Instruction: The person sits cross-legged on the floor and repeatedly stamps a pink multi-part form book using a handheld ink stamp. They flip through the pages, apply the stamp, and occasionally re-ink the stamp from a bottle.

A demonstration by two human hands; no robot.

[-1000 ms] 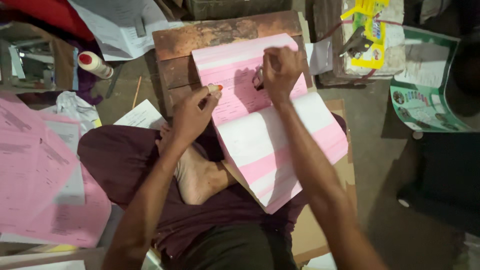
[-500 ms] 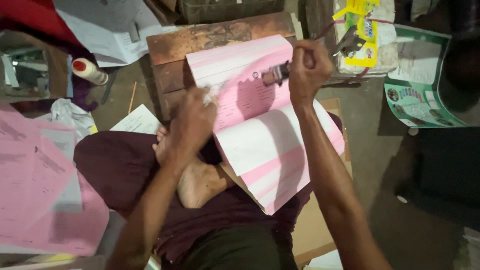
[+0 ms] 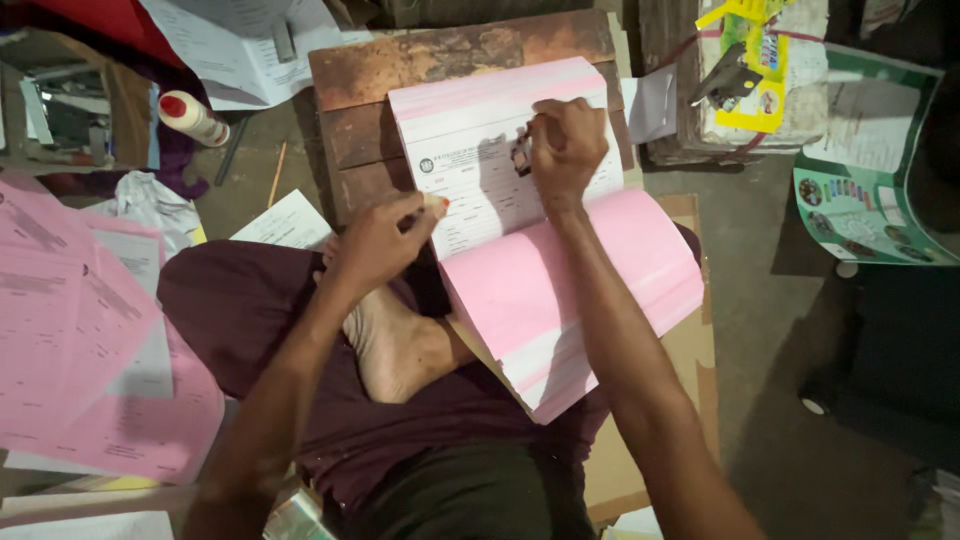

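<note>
My right hand (image 3: 565, 148), grip pinching a small stamp (image 3: 523, 155), presses the white form (image 3: 480, 190) at frame centre-top. My left hand (image 3: 385, 240), fingers curled together, pins its lower-left edge.

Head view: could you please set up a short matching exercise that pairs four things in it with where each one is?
Things:
1. right hand
2. left hand
3. glue bottle
4. green poster

Places:
A. lying on the floor at upper left, red cap on
B. at the left edge of the open white page
C. on the floor at far right
D. pressing a small stamp-like tool on the white page

Pairs: 1-D, 2-B, 3-A, 4-C
</note>
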